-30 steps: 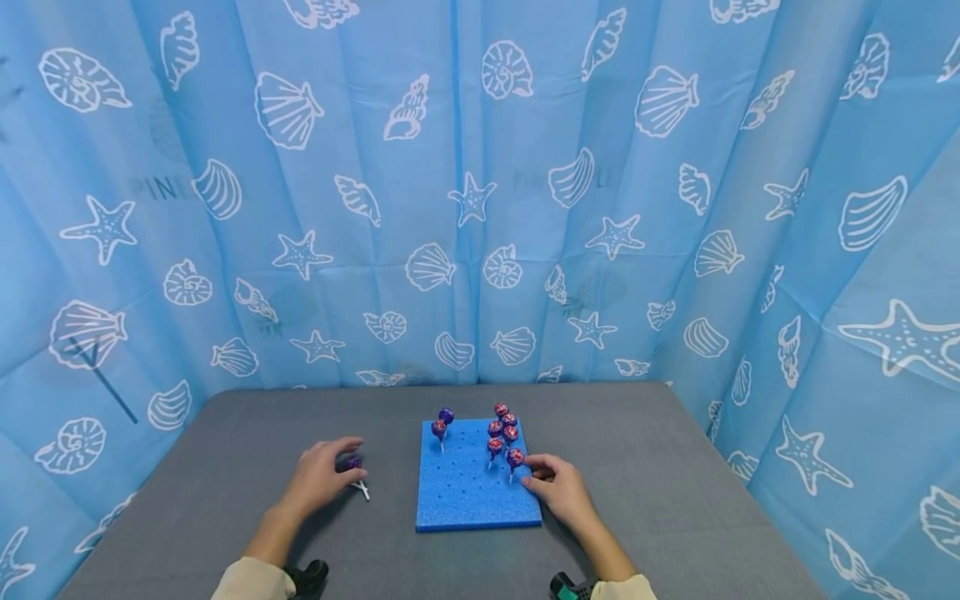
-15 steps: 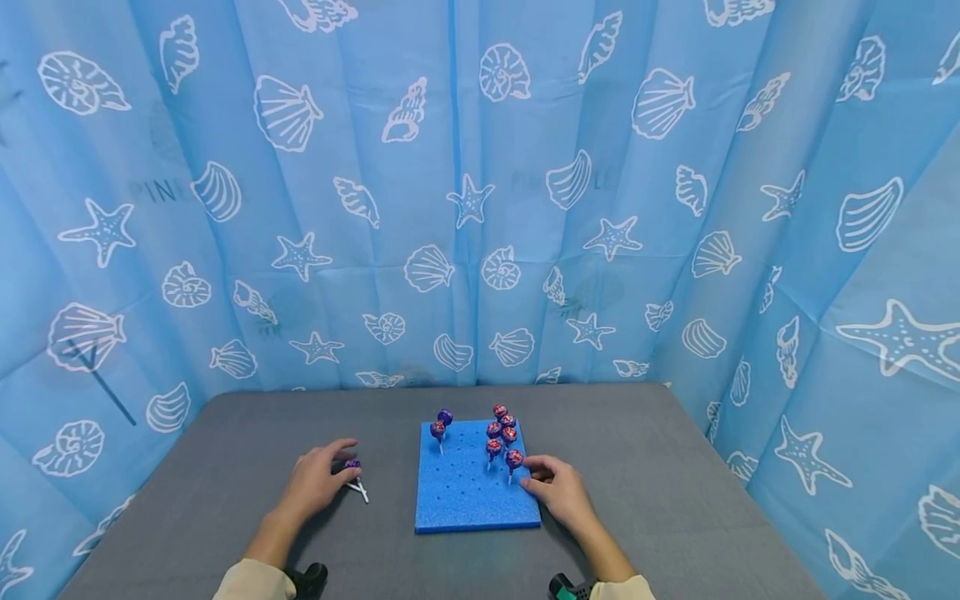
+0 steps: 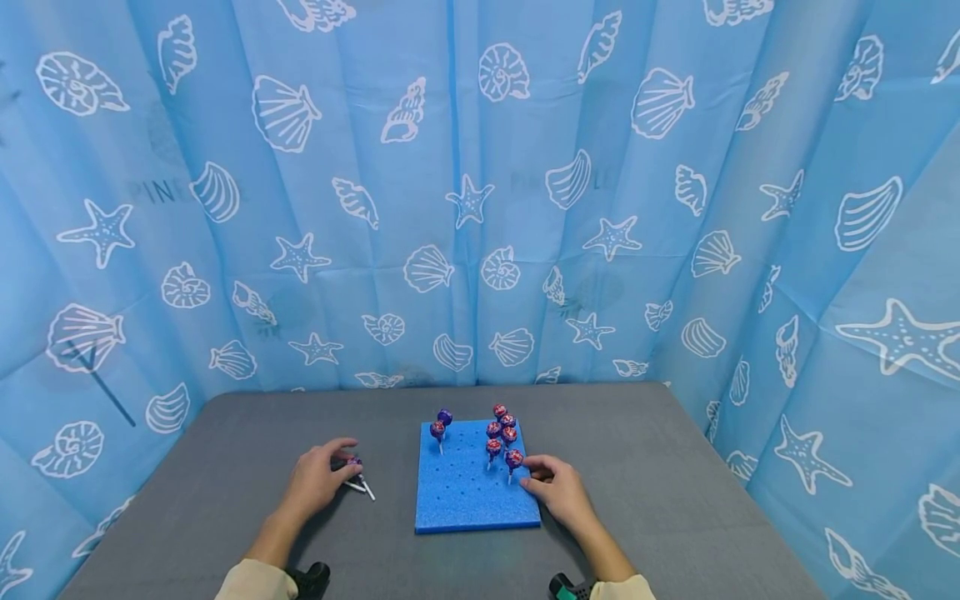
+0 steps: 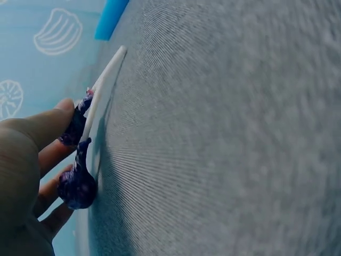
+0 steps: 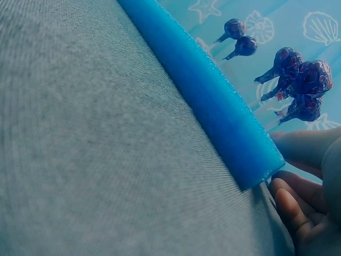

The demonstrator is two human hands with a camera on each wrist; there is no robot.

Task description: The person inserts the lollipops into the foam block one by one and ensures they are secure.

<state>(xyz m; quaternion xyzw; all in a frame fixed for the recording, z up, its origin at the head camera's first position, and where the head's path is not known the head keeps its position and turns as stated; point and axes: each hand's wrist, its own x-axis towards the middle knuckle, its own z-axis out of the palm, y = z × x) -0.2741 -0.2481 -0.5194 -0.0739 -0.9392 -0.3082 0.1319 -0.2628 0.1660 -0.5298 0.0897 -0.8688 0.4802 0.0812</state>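
Note:
My left hand is over the left part of the table, its thumb and finger pinching a lollipop in a dark purple wrapper. A second purple lollipop lies nearer the left wrist camera, its white stick crossing in front of the held one. My right hand holds the right edge of a blue foam board with rows of holes. The thumb lies at the board's top edge and the other fingers are curled by its side. Close to this hand, a red and purple lollipop stands upright in the board.
Several more red and purple lollipops stand toward the board's right side. At its back left are a purple lollipop and a reddish one. The grey table meets a blue shell-print curtain behind.
My left fingers have closed on the lollipop, and its white stick has swung slightly to the right. The right hand and the board stay in place.

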